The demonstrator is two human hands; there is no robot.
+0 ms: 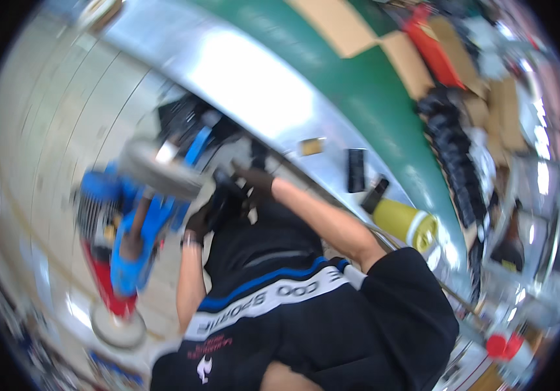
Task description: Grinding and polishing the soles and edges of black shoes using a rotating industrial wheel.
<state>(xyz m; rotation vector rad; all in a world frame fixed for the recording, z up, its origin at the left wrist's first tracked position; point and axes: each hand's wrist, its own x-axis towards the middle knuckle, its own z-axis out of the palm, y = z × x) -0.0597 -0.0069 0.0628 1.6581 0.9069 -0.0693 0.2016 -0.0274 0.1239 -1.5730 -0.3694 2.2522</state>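
Blk item (229,193) was located betw. gloved L hand (202,218) & R hand (257,182), just R of gray wheel (156,168), L hand nearer wheel; both grips & item's long axis couldn't be told (blur).

I am wearing a black shirt (352,332) whose white band (264,305) is carrying large, dark capital letters, upside down in view; small red lettering (209,347) is blurring beside a white bird-shaped emblem (204,369).

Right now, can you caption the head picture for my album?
Gloved left hand and right hand near a dark object, beside a blue machine.
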